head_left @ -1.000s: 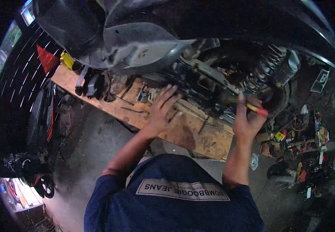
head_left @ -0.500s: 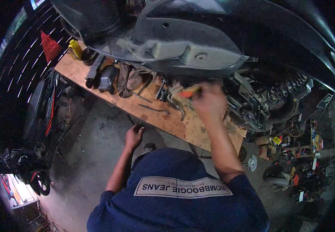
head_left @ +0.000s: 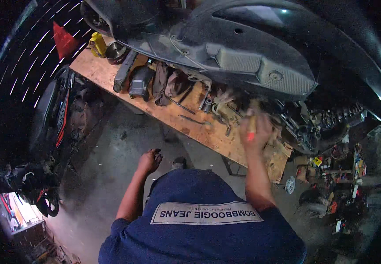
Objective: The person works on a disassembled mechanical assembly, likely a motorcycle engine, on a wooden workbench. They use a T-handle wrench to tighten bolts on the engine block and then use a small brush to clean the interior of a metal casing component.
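Observation:
My right hand (head_left: 257,130), smeared by motion, is closed on what looks like a brush (head_left: 251,127) with a yellow handle and red end. Its blurred tan head points away from me, toward the motor scooter's underside above the bench's right part. Just left of this hand, a crumpled rag (head_left: 222,100) and several metal tools lie on the wooden bench (head_left: 195,137). A thin metal rod (head_left: 193,119) is among them. My left hand (head_left: 150,160) hangs in front of the bench's near edge, touching nothing, its fingers loosely bent and apart.
The dark scooter body (head_left: 243,61) overhangs the bench. A yellow bottle (head_left: 97,44), a round pan (head_left: 116,52) and a black cover (head_left: 141,82) occupy the bench's left part. Another motorcycle (head_left: 52,119) stands left. Cluttered shelves (head_left: 338,171) and a coil spring (head_left: 344,115) are at right.
My right hand has turned, so the brush's red end now faces me instead of left. The bench and scooter sit farther right in view. My left hand stays low and empty.

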A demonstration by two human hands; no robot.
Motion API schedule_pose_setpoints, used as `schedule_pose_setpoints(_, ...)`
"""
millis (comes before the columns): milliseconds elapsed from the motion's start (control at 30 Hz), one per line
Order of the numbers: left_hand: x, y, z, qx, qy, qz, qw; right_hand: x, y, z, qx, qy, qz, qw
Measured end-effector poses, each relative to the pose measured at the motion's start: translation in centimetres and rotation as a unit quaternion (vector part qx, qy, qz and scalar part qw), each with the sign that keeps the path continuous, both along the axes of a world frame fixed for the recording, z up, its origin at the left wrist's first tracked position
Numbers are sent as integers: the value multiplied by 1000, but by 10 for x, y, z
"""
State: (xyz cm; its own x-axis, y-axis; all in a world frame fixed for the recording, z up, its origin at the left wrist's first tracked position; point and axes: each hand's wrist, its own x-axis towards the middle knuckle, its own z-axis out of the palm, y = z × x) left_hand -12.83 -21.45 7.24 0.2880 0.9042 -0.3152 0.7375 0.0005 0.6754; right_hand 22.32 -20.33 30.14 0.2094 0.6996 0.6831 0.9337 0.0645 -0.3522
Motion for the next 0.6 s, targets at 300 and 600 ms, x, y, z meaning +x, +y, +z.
schedule_pose_setpoints(300,13,2,22,-28,6,16,999,32,-28,24,-8,389,8,921)
schedule_pose_setpoints(600,28,-13,20,-11,58,-88,994,-14,-12,63,-234,182,-139,945)
